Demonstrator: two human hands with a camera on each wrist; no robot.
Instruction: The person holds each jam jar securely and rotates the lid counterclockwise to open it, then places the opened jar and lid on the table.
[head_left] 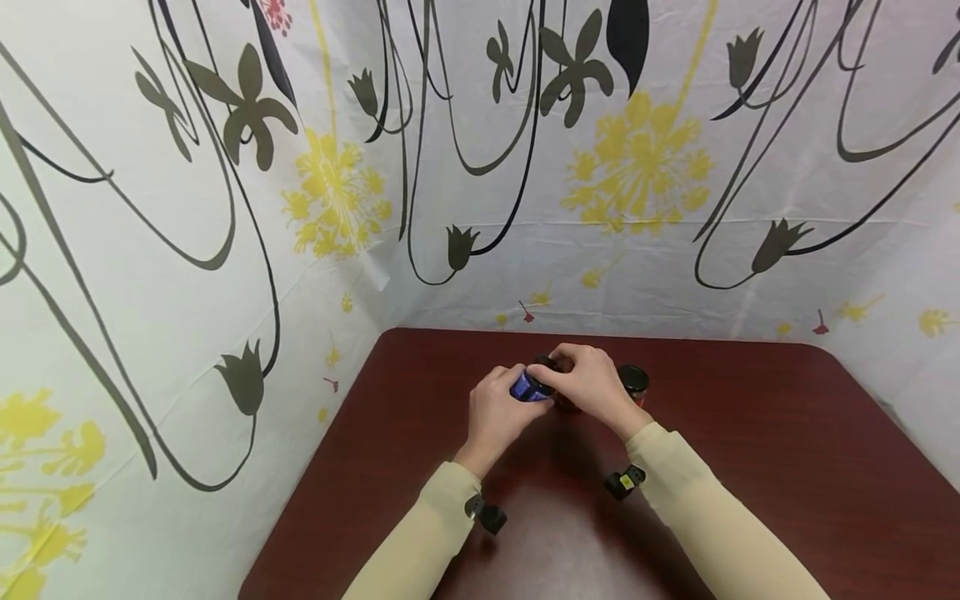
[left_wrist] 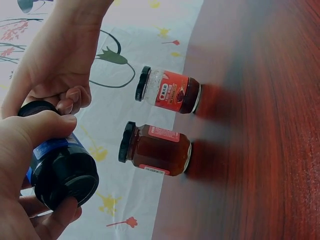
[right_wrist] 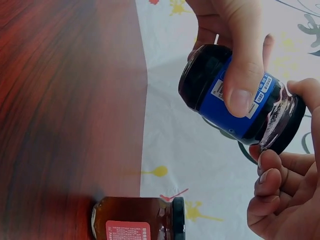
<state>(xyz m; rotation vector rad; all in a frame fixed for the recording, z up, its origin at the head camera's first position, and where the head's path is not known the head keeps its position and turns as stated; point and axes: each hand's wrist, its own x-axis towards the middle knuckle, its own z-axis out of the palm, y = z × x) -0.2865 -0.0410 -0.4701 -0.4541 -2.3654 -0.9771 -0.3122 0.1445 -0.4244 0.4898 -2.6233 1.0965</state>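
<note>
A dark glass jar (right_wrist: 227,119) with a blue label is held up, tilted, between both hands. My left hand (head_left: 497,408) grips its body, the thumb lying across the label in the right wrist view. At the other end my right hand (head_left: 592,382) pinches the rim of the black lid (right_wrist: 291,125) between thumb and fingers. The lid sits on the jar's mouth. In the left wrist view the jar's dark base (left_wrist: 70,175) shows below the left thumb.
Two more black-lidded jars stand upright on the dark red table (head_left: 720,442): one with brown contents (left_wrist: 162,152), and one with a red-orange label (left_wrist: 172,91). In the head view the right hand partly hides them. Patterned white cloth (head_left: 487,192) hangs behind and at the sides.
</note>
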